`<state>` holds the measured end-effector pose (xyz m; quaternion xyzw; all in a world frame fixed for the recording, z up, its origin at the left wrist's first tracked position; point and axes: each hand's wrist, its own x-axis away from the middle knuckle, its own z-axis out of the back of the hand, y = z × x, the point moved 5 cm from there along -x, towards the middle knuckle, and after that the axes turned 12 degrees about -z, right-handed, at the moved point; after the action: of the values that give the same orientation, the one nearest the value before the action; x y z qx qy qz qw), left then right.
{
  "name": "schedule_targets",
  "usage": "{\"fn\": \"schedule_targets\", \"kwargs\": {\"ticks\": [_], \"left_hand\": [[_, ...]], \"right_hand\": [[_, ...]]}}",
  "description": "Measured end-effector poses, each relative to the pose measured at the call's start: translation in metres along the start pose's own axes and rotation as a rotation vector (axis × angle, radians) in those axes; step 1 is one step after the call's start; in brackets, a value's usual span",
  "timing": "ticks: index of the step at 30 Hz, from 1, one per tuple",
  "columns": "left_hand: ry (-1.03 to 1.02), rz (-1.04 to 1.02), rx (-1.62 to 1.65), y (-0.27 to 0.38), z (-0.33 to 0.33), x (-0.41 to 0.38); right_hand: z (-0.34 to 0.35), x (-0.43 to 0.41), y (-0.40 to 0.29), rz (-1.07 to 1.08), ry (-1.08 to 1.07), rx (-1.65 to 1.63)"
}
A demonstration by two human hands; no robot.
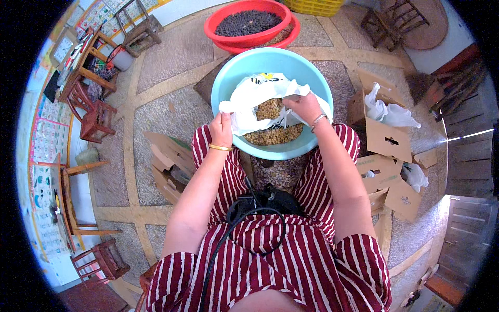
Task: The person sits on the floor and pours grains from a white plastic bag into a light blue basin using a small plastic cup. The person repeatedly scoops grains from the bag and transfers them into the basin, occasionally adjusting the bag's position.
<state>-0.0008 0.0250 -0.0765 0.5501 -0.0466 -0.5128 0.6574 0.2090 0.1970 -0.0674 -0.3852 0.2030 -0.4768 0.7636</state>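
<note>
A light-blue plastic basin (pixel 322 82) sits before me, between and above my knees. Inside it lies a white plastic bag (pixel 245 97) with printing, its mouth spread apart. Small tan, nut-like or bean-like pieces (pixel 268 109) show through the mouth, and more loose pieces (pixel 275 137) cover the near part of the basin. My left hand (pixel 221 129) pinches the bag's bunched left end at the basin's rim. On the opposite side my right hand (pixel 306 107) grips the edge of the mouth, its fingertips close to the pieces and partly hidden by plastic.
Beyond the basin, a red tub (pixel 208 29) of dark pieces rests on another red tub (pixel 296 35). Cardboard boxes (pixel 388 138) with plastic bags stand to my right, another carton (pixel 165 156) to my left. Wooden chairs (pixel 97 119) line the left wall.
</note>
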Motion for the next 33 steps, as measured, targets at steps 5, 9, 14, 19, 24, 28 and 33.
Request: {"fn": "schedule_targets", "kwargs": {"ticks": [5,9,14,19,24,28,33], "left_hand": [[-0.023,0.059,0.027,0.002,0.002,-0.001],[-0.023,0.045,0.090,-0.013,0.000,0.002],[-0.025,0.048,0.078,-0.023,0.000,0.005],[-0.042,0.058,0.044,-0.009,-0.001,0.000],[0.046,-0.071,0.016,0.001,0.001,-0.001],[0.036,0.013,0.065,-0.003,-0.002,-0.002],[0.016,0.144,0.215,-0.016,0.001,0.000]], "right_hand": [[-0.013,0.013,-0.016,0.347,0.288,0.220],[-0.021,0.013,-0.014,0.183,0.167,0.293],[-0.011,0.022,-0.015,0.272,0.245,0.125],[-0.001,0.028,0.008,0.110,0.338,-0.212],[-0.010,0.027,0.033,-0.114,0.060,-0.472],[-0.027,0.039,0.031,-0.015,-0.128,-0.321],[-0.049,0.048,0.029,-0.252,-0.499,-0.515]]}}
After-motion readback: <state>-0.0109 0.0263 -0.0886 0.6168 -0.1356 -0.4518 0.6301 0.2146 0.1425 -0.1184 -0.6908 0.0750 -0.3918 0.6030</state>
